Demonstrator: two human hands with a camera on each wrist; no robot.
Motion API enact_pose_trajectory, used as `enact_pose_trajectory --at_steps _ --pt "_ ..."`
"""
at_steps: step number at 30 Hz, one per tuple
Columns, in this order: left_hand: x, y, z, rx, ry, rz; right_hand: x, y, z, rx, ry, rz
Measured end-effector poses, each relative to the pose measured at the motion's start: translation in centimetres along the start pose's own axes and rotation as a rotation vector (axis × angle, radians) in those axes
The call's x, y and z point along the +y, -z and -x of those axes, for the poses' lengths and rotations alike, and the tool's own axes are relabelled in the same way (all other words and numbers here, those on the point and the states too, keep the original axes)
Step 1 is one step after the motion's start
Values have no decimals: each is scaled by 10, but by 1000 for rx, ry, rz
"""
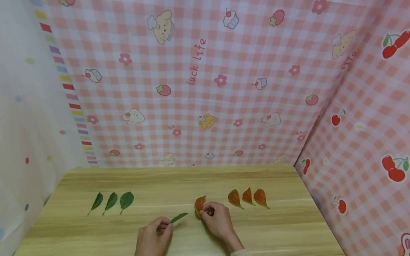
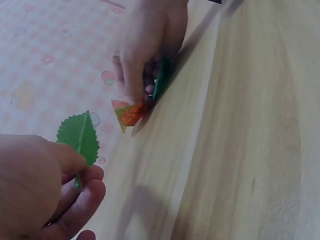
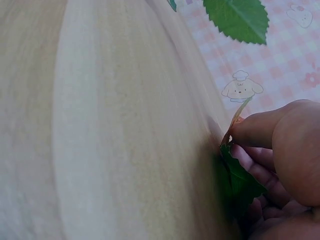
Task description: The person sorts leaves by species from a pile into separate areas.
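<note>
My left hand pinches a green leaf by its stem end, between thumb and fingers. In the left wrist view this leaf shows a toothed edge and stands up off the tabletop. To the right, my right hand pinches an orange leaf low over the table. A second, dark green leaf shows under the right fingers in the right wrist view, against the curled fingers. The orange leaf is seen nearly edge-on there. Whether its tip touches the table I cannot tell.
On the wooden table, several green leaves lie in a row at the left. Several orange leaves form another row at the right. A pink checked cloth hangs behind, with cloth on both sides too.
</note>
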State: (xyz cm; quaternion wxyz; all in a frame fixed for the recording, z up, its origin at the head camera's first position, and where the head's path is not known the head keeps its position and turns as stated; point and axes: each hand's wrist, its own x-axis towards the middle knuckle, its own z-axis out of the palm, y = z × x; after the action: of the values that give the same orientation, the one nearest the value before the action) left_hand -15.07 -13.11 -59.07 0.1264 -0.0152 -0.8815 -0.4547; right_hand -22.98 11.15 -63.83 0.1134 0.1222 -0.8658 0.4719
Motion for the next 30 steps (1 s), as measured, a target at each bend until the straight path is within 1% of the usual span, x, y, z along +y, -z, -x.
enact_pose_trajectory --at_steps 6,7,9,10,14,16,22,27,30 --pt "-6 5 -1 90 -11 94 -21 9 1 -36 -58 -26" --pt "-8 6 -1 100 -8 106 -22 9 2 -44 -84 -26" --pt "-10 7 -1 118 4 129 -23 9 2 -46 -90 -11" --pt "-11 8 -1 122 17 142 -23 9 2 -42 -80 -4" --pt "-14 11 -2 131 73 179 -20 8 3 -21 -22 2" --pt "-15 12 -4 130 93 187 -22 9 2 -28 -35 -9" --pt "-17 16 -6 127 151 192 -29 11 -1 -70 -127 -7" --pt "-21 18 -6 128 205 212 -29 11 0 -70 -136 -22" --pt "-24 21 -8 134 197 214 -27 11 1 -55 -107 -43"
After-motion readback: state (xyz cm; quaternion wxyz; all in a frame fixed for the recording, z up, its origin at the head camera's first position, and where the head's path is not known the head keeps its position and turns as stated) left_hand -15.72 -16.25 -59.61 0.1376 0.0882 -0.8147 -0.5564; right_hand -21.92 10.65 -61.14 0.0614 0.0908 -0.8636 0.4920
